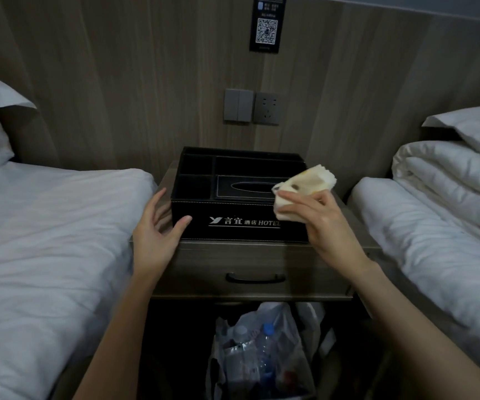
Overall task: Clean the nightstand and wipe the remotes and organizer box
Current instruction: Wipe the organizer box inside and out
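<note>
A black organizer box [204, 226] with hotel lettering on its front stands on the wooden nightstand [244, 249]. Its compartments look empty, and a tissue slot sits in its lid at the right. My left hand [157, 229] is open at the box's front left corner, thumb touching the front face. My right hand [316, 220] grips a folded pale yellow cloth [305, 183] over the box's front right corner. No remotes are in view.
Beds with white sheets flank the nightstand, left [45, 241] and right [435, 232]. A drawer with a black handle [255, 278] is below the top. Underneath stands a bin bag [261, 353] with plastic bottles. A switch and socket [251, 106] are on the wall behind.
</note>
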### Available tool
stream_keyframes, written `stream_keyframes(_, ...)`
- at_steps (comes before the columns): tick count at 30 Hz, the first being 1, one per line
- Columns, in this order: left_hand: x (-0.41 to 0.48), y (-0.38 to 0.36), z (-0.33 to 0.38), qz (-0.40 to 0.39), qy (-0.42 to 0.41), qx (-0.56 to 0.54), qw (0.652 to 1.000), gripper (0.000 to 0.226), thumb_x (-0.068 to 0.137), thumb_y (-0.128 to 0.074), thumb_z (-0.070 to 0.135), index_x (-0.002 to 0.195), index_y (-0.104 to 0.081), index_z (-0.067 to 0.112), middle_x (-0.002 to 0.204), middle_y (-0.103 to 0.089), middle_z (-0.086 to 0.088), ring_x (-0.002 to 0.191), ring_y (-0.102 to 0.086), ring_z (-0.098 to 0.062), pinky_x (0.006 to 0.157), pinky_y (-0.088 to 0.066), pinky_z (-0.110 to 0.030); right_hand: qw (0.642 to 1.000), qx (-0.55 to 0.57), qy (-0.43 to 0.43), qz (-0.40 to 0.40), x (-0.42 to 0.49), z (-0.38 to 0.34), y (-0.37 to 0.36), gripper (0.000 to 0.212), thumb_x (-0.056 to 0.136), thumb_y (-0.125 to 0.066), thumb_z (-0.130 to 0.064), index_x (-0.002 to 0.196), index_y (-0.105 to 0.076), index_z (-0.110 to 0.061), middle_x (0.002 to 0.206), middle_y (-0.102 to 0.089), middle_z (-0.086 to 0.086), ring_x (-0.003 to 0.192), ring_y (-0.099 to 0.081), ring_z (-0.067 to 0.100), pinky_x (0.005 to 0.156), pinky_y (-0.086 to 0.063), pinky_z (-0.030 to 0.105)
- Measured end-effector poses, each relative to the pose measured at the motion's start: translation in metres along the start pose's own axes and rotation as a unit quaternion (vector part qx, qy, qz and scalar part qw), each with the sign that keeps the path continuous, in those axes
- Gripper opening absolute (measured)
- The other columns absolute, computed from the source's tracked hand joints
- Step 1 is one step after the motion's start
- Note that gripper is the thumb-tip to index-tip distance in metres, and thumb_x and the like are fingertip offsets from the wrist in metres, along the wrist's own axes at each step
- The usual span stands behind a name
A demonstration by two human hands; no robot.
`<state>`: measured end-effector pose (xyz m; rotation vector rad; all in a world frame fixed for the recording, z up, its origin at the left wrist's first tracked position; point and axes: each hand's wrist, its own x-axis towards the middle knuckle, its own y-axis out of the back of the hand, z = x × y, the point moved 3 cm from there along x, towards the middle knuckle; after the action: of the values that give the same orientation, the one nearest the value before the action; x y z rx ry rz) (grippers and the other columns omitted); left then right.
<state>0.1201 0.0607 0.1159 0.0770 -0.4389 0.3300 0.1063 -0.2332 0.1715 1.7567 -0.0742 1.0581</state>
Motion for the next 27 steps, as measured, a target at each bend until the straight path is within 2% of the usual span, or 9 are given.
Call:
stream_keyframes(4, -0.003, 0.000, -0.002, 0.002, -0.002, 0.006, 1.000, 0.065, 0.084, -0.071, 0.003, 0.142, -0.043, 0.013, 0.123, -0.061, 0.003, 0.108, -0.059, 0.010, 0.089, -0.047, -0.009, 0.998, 0.002, -0.062, 0.026, -0.018, 0.011, 0.007, 0.047, 0.079, -0.047, 0.010, 0.113, -0.070, -0.014, 0.138, -0.055, -0.006, 0.094, -0.037, 0.011, 0.098, -0.027, 0.008)
stream_keyframes(9, -0.012, -0.002, -0.007, 0.018, 0.009, -0.021, 1.000, 0.064, 0.084, -0.069, 0.000, 0.142, -0.044, 0.011, 0.129, -0.060, -0.008, 0.110, -0.060, 0.004, 0.092, -0.048, -0.013, 0.985, 0.019, -0.139, 0.105, -0.021, 0.013, 0.019, 0.060, 0.073, -0.053, 0.023, 0.116, -0.070, -0.015, 0.135, -0.058, -0.002, 0.098, -0.045, 0.021, 0.098, -0.027, 0.008)
stream_keyframes(12, -0.018, -0.008, -0.004, 0.003, 0.000, -0.025, 1.000, 0.072, 0.083, -0.071, 0.006, 0.146, -0.038, 0.020, 0.140, -0.052, 0.003, 0.126, -0.052, -0.005, 0.106, -0.044, -0.028, 0.980, -0.005, -0.133, 0.146, 0.006, 0.018, 0.034, 0.056, 0.075, -0.053, 0.020, 0.117, -0.070, -0.014, 0.133, -0.060, 0.002, 0.099, -0.043, 0.020, 0.096, -0.026, 0.008)
stream_keyframes(14, -0.019, -0.011, -0.001, -0.008, -0.027, 0.014, 1.000, 0.082, 0.081, -0.075, 0.016, 0.149, -0.032, 0.031, 0.149, -0.040, 0.012, 0.136, -0.040, -0.003, 0.111, -0.037, -0.030, 0.982, 0.000, -0.148, 0.120, 0.033, 0.029, 0.033, 0.053, 0.079, -0.049, 0.018, 0.117, -0.069, -0.013, 0.134, -0.059, 0.006, 0.106, -0.045, 0.026, 0.099, -0.027, 0.017)
stream_keyframes(17, -0.019, -0.015, 0.001, -0.016, -0.093, 0.141, 0.985, 0.091, 0.074, -0.079, 0.030, 0.149, -0.028, 0.040, 0.159, -0.021, 0.008, 0.145, -0.020, -0.003, 0.115, -0.024, -0.027, 0.989, 0.007, -0.149, 0.006, 0.066, 0.038, 0.013, 0.055, 0.083, -0.042, 0.014, 0.123, -0.066, -0.014, 0.143, -0.050, 0.011, 0.126, -0.048, 0.034, 0.110, -0.030, 0.027)
stream_keyframes(20, -0.022, -0.021, 0.002, -0.034, -0.125, 0.207, 0.970, 0.089, 0.074, -0.079, 0.028, 0.148, -0.030, 0.039, 0.161, -0.007, 0.011, 0.147, -0.009, 0.000, 0.110, -0.019, -0.016, 0.977, -0.023, -0.168, -0.129, 0.074, 0.041, -0.007, 0.053, 0.089, -0.038, 0.004, 0.127, -0.063, -0.023, 0.150, -0.043, 0.000, 0.139, -0.039, 0.020, 0.109, -0.026, 0.030)
stream_keyframes(22, -0.021, -0.023, 0.000, -0.030, -0.136, 0.236, 0.962, 0.086, 0.078, -0.078, 0.022, 0.148, -0.031, 0.036, 0.162, -0.007, 0.012, 0.148, -0.011, -0.005, 0.108, -0.024, -0.021, 0.974, -0.038, -0.188, -0.118, 0.070, 0.041, -0.007, 0.045, 0.091, -0.039, -0.007, 0.116, -0.067, -0.032, 0.142, -0.052, -0.010, 0.131, -0.048, 0.015, 0.105, -0.028, 0.036)
stream_keyframes(24, -0.021, -0.022, 0.001, -0.015, -0.136, 0.254, 0.957, 0.082, 0.080, -0.077, 0.019, 0.148, -0.033, 0.034, 0.161, -0.010, 0.012, 0.147, -0.016, -0.008, 0.103, -0.030, -0.026, 0.979, -0.008, -0.194, -0.069, 0.062, 0.039, -0.003, 0.040, 0.090, -0.041, -0.009, 0.105, -0.071, -0.031, 0.122, -0.064, -0.016, 0.114, -0.057, 0.008, 0.107, -0.031, 0.042)
stream_keyframes(27, -0.020, -0.023, 0.001, -0.010, -0.130, 0.262, 0.956, 0.079, 0.080, -0.077, 0.020, 0.146, -0.036, 0.035, 0.161, -0.012, 0.012, 0.146, -0.018, -0.009, 0.102, -0.031, -0.027, 0.981, 0.033, -0.189, -0.014, 0.043, 0.029, 0.002, 0.042, 0.091, -0.039, -0.003, 0.094, -0.072, -0.028, 0.097, -0.065, -0.019, 0.096, -0.051, 0.001, 0.101, -0.039, 0.042)
